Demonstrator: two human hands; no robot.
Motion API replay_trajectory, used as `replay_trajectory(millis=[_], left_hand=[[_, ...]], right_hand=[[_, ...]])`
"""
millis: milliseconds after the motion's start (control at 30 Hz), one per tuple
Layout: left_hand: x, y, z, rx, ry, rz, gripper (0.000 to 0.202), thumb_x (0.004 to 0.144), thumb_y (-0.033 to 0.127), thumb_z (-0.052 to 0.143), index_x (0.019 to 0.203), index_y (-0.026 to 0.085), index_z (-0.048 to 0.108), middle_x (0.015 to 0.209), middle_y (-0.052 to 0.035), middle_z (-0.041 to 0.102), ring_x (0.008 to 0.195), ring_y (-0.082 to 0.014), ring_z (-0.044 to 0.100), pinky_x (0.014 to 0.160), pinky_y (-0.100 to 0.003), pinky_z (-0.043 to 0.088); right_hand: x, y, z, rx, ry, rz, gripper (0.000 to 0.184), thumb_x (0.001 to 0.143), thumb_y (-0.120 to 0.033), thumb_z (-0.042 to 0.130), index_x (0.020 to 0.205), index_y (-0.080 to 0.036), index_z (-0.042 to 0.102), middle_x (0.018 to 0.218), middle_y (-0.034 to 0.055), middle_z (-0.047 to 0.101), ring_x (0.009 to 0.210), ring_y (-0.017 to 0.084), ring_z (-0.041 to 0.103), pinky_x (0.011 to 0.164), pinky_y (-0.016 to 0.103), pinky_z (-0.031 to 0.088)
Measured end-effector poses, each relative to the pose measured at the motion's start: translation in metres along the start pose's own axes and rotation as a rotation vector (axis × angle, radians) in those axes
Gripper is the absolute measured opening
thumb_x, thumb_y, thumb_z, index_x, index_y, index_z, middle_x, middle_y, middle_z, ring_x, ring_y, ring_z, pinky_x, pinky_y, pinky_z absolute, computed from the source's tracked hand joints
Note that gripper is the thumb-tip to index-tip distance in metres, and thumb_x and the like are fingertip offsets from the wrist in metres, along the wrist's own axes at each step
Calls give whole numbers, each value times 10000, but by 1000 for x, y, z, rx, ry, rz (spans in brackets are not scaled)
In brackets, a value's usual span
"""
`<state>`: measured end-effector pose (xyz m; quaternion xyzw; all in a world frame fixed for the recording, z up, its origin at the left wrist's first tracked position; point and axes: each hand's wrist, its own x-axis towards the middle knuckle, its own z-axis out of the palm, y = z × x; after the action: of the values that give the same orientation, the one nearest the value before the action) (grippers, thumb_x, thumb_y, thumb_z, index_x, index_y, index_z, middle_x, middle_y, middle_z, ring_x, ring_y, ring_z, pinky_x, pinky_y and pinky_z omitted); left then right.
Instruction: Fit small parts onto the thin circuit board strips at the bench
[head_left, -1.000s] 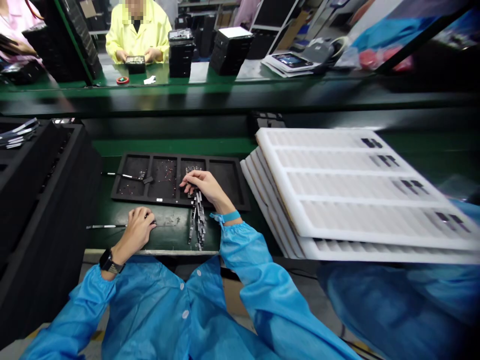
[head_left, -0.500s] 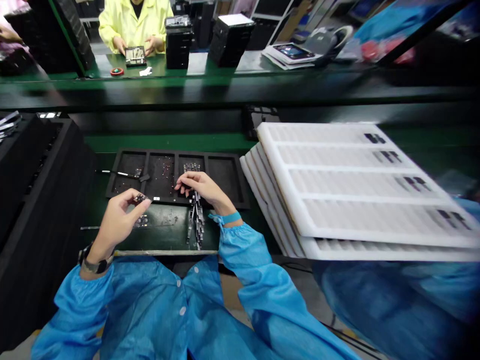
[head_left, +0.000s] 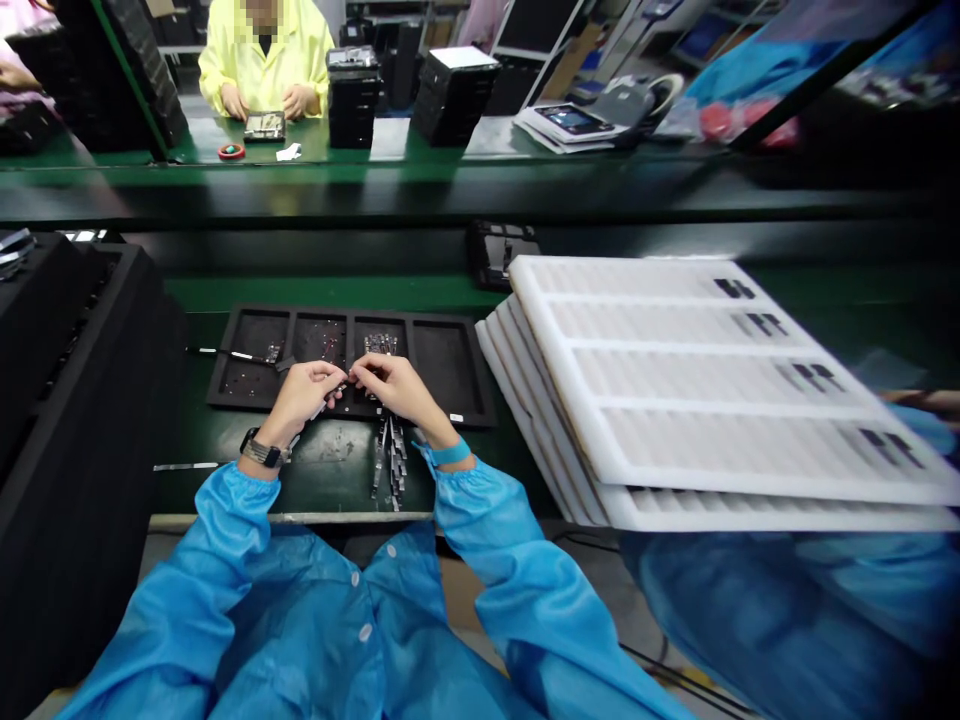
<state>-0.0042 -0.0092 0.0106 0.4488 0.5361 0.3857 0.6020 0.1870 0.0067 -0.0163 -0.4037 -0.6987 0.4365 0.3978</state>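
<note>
My left hand [head_left: 304,395] is pinched round a small circuit board [head_left: 331,392], mostly hidden by the fingers, over the front edge of a black foam tray [head_left: 448,372]. Fingertips nearly meeting it, my right hand [head_left: 401,388] is also closed in a pinch; what it holds, if anything, is too small to make out. Behind my right hand, a cluster of small boards [head_left: 381,344] lies in one tray compartment. Thin dark flex strips [head_left: 390,462] hang in a bundle below that hand. A dark cable [head_left: 240,356] crosses the tray's left side.
White slotted foam trays [head_left: 600,325] are stacked at the right. Tall black foam trays [head_left: 97,400] rise at the left. A thin strip [head_left: 187,466] lies on the green bench. A black device [head_left: 502,250] sits behind the tray. Across the bench, a person in yellow [head_left: 266,70] has both hands near a device.
My left hand has moved right and forward with the small circuit board, coming up to my right hand. My right fingers have closed into a pinch. The person opposite has lowered the device to the bench.
</note>
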Motion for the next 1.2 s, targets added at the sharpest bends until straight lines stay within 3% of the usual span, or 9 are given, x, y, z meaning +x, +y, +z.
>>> replay_trajectory(millis=[167,433,600,767,967,1200], left_hand=[[7,-2,-1,-22,-39,-92,279,814,392,832,754,135,742,557,-18,619,421,-87,502,410,-198,322],[6,-4,-2,33,-57,3,257,742,376,847,711,157,715,574,-5,617,457,-90,493,433,-206,327],[4,-1,-7,105,-40,139,247,751,407,822,762,167,764,642,-24,670,538,-116,527,484,-226,373],[-5,9,-13,41,68,176,244,752,350,803,908,162,809,759,-52,737,615,-143,608,535,-240,429],[-15,13,-13,-72,159,206,271,694,301,831,910,151,768,676,-21,712,585,-132,613,557,-241,458],[-14,8,-10,-93,95,184,334,628,356,910,826,154,733,695,-22,704,595,-135,630,559,-250,489]], right_hand=[[-3,-3,3,-241,29,-163,203,1006,-272,580,930,-186,748,930,73,799,838,204,720,781,302,517],[-4,-1,7,-271,25,-179,154,1001,-244,601,927,-191,725,915,65,781,802,194,690,757,301,494],[-3,-1,5,-165,56,-146,139,993,-269,636,916,-188,718,900,57,749,803,188,657,728,302,470],[-4,-3,6,-44,41,-95,175,994,-329,658,950,-185,747,919,61,715,789,182,623,710,317,456],[-5,-9,11,69,16,-51,284,955,-462,723,891,-187,747,876,50,698,811,188,624,747,327,483],[-7,-14,14,178,-52,59,362,895,-544,767,873,-186,724,853,44,704,783,182,620,731,318,509]])
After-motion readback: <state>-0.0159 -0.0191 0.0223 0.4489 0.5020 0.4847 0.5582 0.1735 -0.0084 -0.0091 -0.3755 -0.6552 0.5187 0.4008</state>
